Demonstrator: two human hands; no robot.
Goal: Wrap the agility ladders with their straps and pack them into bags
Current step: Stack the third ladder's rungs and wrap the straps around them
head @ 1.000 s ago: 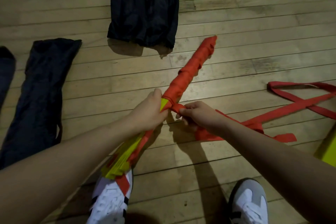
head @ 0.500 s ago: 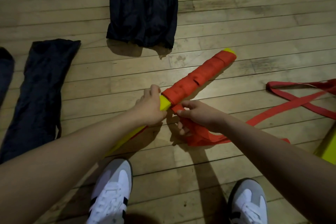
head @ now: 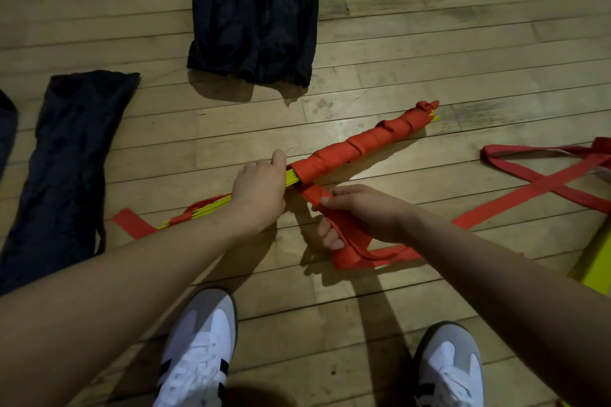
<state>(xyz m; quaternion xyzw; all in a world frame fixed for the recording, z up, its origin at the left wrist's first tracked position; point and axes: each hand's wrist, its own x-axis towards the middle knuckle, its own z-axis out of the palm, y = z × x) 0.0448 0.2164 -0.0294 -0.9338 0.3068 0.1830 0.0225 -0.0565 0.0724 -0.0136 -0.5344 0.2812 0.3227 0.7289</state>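
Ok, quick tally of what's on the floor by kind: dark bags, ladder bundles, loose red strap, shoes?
Dark bags: 4, two side by side at top, one at left, and a sliver at the left edge.
Ladder bundles: 1, gripped by the left hand.
Red strap runs: 1, its near end in the right hand.
White shoes: 2.
Total: 8.

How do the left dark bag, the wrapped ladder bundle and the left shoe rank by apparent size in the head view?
1. left dark bag
2. wrapped ladder bundle
3. left shoe, though it is nearer the camera, so unsure.
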